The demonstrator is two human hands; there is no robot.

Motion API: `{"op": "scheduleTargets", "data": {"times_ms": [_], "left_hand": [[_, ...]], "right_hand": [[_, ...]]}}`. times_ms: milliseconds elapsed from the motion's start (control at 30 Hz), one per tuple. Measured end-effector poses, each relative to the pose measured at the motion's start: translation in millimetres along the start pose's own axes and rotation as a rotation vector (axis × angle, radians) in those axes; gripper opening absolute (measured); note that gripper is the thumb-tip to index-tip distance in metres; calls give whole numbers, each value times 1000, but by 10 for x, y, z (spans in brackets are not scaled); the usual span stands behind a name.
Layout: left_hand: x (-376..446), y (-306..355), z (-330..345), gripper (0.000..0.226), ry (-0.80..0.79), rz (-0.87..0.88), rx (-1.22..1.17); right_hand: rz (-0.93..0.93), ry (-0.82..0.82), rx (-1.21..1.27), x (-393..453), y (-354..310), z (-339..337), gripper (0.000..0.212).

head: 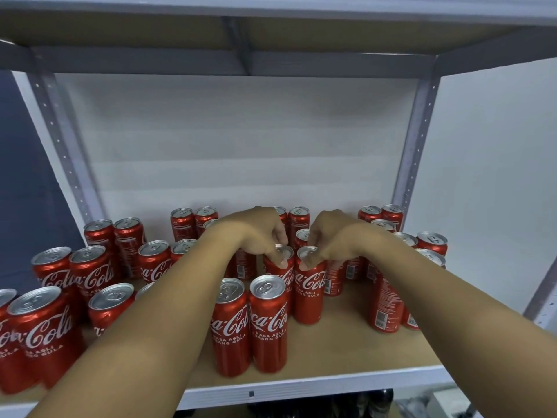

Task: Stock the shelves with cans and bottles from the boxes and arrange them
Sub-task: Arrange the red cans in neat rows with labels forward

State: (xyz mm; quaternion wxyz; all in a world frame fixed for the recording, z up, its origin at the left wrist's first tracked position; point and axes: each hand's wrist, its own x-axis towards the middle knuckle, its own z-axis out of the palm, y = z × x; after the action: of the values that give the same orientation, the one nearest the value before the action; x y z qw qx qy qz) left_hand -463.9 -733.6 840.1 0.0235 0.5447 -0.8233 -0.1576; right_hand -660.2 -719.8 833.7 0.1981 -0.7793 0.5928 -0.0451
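Glossy red metal cans with silvery tops; matt, seemingly fibreboard shelf; grey painted-metal uprights.

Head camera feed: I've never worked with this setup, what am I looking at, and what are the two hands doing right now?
There is no machine here. A person wears one wide-angle camera on the head, looking forward and down, so the two bare arms reaching in from the bottom are their own.

In front is a grey metal shelving unit with a brown shelf board. On it stand many red Coca-Cola cans in loose pairs and rows, all upright; some face logo-out, others show their barcodes.

The left hand grips the top of the left centre can, fingers curled round its rim. The right hand grips the right centre can the same way. The two cans stand side by side, just behind a front pair near the shelf edge.

No boxes or bottles are in view.
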Motion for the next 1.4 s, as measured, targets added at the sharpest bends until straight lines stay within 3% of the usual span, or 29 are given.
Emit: {"op": "scheduleTargets", "data": {"times_ms": [133, 267, 533, 767, 1000, 1400], "left_hand": [[-31, -71, -15, 62, -43, 37, -81], [-8, -101, 8, 72, -35, 28, -115], [-37, -112, -7, 57, -27, 106, -45], [-80, -232, -58, 56, -29, 93, -21], [-168, -463, -107, 56, 13, 46, -11], [-46, -831, -97, 54, 54, 1, -97]], "right_hand": [[-56, -8, 102, 1, 60, -11, 53], [-23, -10, 50, 15, 57, 13, 67], [-35, -29, 109, 58, 64, 31, 53], [-80, 24, 198, 126, -25, 126, 45], [-169, 67, 63, 291, -243, 211, 48], [-204, 77, 68, 611, -363, 284, 39]]}}
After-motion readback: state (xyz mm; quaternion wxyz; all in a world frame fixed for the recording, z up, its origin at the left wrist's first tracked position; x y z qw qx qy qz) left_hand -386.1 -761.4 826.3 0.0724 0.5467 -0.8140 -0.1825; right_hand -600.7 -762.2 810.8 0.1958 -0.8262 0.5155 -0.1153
